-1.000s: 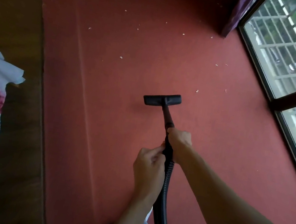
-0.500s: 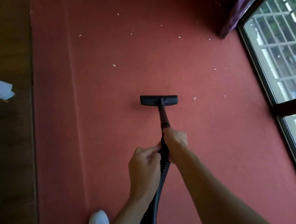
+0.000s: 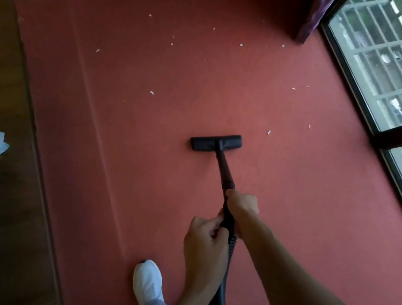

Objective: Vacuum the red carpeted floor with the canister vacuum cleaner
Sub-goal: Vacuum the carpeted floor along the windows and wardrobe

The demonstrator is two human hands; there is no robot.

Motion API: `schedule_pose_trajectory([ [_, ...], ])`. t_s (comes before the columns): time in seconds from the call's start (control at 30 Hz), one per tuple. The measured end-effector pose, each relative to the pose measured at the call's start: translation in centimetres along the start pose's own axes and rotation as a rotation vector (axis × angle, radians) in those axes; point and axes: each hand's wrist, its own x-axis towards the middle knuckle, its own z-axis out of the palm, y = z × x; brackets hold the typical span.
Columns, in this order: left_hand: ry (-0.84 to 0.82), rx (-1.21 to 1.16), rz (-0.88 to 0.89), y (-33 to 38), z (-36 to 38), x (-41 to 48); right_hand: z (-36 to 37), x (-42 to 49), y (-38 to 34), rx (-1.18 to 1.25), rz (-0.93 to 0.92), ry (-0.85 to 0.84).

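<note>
R hand [image 3: 241,207], L [image 3: 204,242] prob. round wand [image 3: 223,168]

Red carpet [image 3: 230,91] spans the floor centre, w/ a faint crease running near-to-far on its left part. White scraps [image 3: 151,93] dot the far half. Black nozzle [image 3: 216,143] lies flat mid-carpet, long side left-right. Black wand [image 3: 224,169] slants back toward the near side. Ribbed black hose [image 3: 232,247] runs on to the near edge.

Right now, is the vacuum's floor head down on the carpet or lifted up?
Down. The floor head lies flat on the red carpet, with no gap showing beneath.
</note>
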Motion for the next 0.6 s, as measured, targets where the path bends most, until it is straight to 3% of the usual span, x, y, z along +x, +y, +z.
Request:
schedule_pose_trajectory([
  [0.3, -0.03, -0.026, 0.058, 1.6, -2.6, 6.9, 4.6, 1.6, -6.1, 0.053, -0.048, 0.042],
  [0.6, -0.058, -0.045, 0.04, 3.6, 0.2, 10.0, 3.7, 4.4, -9.6, 0.053, -0.066, 0.032],
])
